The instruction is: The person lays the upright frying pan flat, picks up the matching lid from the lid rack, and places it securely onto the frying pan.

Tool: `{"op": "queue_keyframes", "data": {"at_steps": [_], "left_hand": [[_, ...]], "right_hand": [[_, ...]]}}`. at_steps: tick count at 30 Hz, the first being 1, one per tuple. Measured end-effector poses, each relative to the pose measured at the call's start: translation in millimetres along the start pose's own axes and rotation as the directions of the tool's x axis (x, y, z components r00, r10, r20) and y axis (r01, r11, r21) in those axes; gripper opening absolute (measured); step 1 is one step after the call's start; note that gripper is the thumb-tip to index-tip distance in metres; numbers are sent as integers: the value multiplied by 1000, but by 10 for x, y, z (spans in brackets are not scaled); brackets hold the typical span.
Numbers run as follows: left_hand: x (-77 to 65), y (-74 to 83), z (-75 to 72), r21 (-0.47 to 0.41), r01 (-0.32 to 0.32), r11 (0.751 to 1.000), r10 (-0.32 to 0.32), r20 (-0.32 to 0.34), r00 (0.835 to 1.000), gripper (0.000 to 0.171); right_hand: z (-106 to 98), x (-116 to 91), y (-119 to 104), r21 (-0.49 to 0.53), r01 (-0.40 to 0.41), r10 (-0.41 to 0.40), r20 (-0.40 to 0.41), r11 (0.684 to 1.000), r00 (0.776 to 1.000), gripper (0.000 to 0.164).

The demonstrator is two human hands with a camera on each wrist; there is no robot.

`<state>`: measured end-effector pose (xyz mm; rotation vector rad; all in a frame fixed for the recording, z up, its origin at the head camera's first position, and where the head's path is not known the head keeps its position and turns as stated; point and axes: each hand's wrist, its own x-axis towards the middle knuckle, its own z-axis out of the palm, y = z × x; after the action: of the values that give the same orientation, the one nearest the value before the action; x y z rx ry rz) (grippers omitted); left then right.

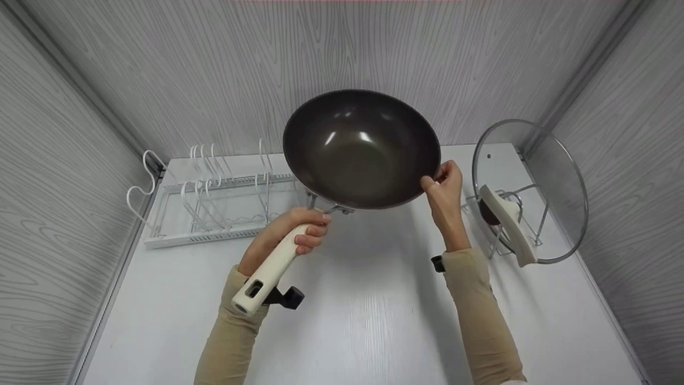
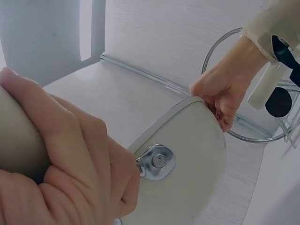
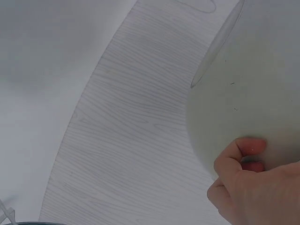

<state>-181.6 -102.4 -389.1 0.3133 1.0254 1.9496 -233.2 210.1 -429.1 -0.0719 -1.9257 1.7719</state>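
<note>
A deep frying pan (image 1: 358,152) with a dark inside hangs tilted above the table, its open side facing the head camera. My left hand (image 1: 291,230) grips its cream handle (image 1: 270,270) near the metal bracket. With thumb over the rim and fingers underneath, my right hand (image 1: 444,195) pinches the pan's right edge. The pale outer wall (image 3: 243,93) shows in the right wrist view, the fingers of the right hand (image 3: 258,187) curled against it. In the left wrist view a metal bracket (image 2: 158,161) joins the pan, and the left hand (image 2: 70,154) wraps the handle.
On the left stands a white wire rack (image 1: 214,235) with several upright loops. A glass lid (image 1: 556,176) with a cream handle (image 1: 507,224) leans in a small wire stand (image 1: 539,235) on the right. Grey wood-grain panels (image 1: 214,64) enclose the white table (image 1: 352,331) behind and at both sides.
</note>
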Motion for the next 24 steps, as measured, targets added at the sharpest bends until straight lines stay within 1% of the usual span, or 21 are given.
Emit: {"op": "queue_keyframes", "data": {"at_steps": [1,3,5,7,9,11,14,18,21,24], "left_hand": [[1,-6,-12,-34,8,999,-7,20,1000,24],[23,-28,-35,-104,31,994,-25,61,998,27],[47,-58,-53,-171,59,983,-43,92,995,28],[82,-91,-72,-215,90,972,-67,115,991,29],[115,-126,-91,-208,109,972,-83,127,988,30],[147,-161,-113,-169,115,979,-94,130,987,31],[190,-214,-144,-118,120,986,-101,151,983,31],[230,-283,-193,-136,147,980,-120,189,975,31],[251,-330,-236,-163,172,972,-138,201,970,32],[277,-373,-270,-158,188,969,-154,202,967,35]], "right_hand": [[-18,-21,29,-27,0,-1,-15,1000,1000,21],[-51,-104,-62,-74,-9,6,-32,997,999,19],[-86,-182,-144,-95,-13,9,-40,995,999,17],[-120,-259,-212,-99,-23,18,-48,995,999,17],[-154,-324,-225,-94,-41,35,-59,995,998,17],[-187,-382,-205,-85,-60,54,-77,995,996,18],[-234,-458,-158,-89,-72,63,-107,993,992,18],[-285,-536,-96,-99,-75,61,-130,992,990,18],[-315,-590,-61,-97,-94,81,-135,991,988,18],[-342,-646,-41,-113,-125,107,-149,986,983,19]]}}
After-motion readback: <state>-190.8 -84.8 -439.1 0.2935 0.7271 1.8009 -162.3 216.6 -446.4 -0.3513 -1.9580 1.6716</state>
